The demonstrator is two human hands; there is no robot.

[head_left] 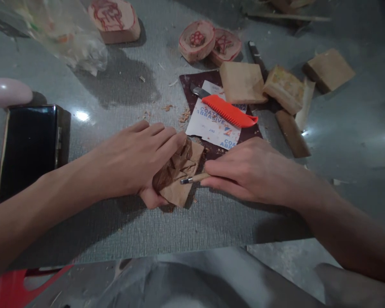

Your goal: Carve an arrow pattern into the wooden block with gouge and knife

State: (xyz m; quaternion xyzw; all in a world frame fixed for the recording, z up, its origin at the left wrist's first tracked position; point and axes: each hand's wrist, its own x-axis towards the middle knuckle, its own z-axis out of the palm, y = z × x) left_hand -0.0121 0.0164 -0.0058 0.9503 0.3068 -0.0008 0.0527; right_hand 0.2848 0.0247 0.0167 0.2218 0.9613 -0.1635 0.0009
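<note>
My left hand (150, 156) is closed around a carved wooden block (176, 188), thumb at its near edge and fingers over its far side. The block lies tilted on the table, with dark cuts across its brown face. In my right hand (244, 171) is a carving chisel (194, 179) with a pale wooden handle; its short metal tip points left, over the block's lighter part. I cannot tell whether the tip touches the wood. Wood shavings (184, 114) are scattered just beyond the block.
Sandpaper sheets (208, 115) lie past my hands, bearing an orange-handled utility knife (227, 111). Wooden blocks (244, 81) sit at the right. Round carved pieces (197, 40) and a plastic bag (64, 34) are farther back. A black box (28, 145) stands left; the table's near edge runs below my hands.
</note>
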